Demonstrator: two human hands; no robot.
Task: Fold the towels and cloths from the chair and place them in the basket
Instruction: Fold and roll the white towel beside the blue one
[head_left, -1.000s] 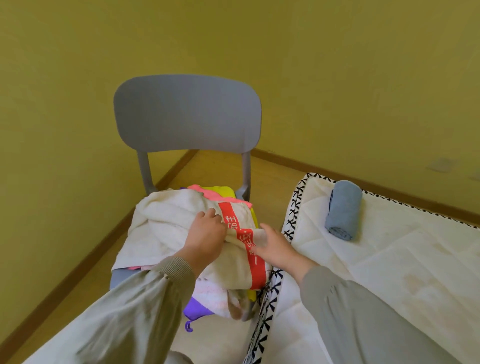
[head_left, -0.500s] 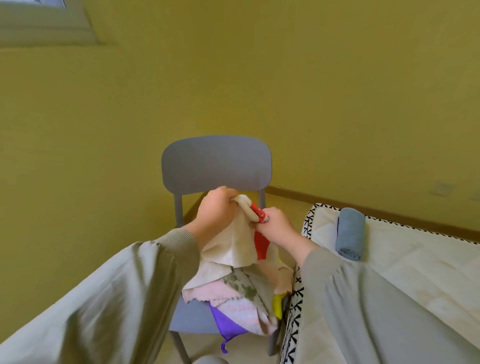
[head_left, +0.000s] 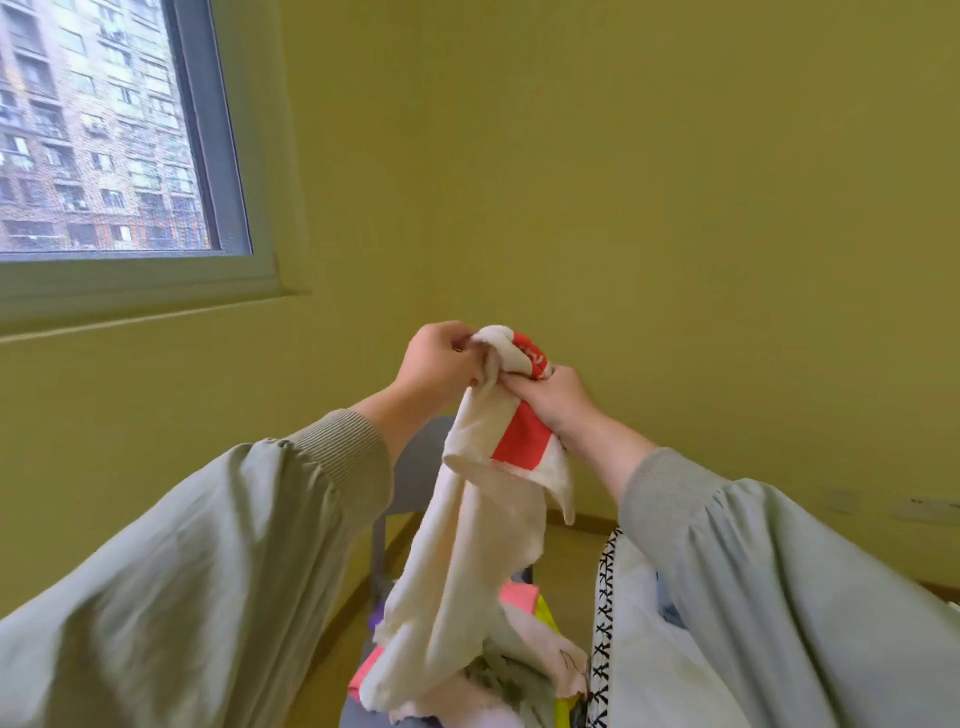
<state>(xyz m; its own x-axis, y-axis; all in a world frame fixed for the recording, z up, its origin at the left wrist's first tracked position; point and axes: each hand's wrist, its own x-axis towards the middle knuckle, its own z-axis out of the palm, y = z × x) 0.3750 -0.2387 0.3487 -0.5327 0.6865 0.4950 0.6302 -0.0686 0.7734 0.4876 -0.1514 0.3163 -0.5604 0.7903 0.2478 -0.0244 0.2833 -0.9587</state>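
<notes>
Holding the cream towel with the red stripe raised above the chair, the left hand and right hand each grip its bunched top edge, close together. The rest of the towel hangs down toward the seat. No fold is formed in it yet. A pile of coloured cloths lies unfolded on the seat. The basket is not in view. Assessment: early stage. This towel and the pile are yet to be folded and placed.

Bright, even daylight from the window at ten o'clock; soft shadows, wide-angle bending at edges, slight blur.
</notes>
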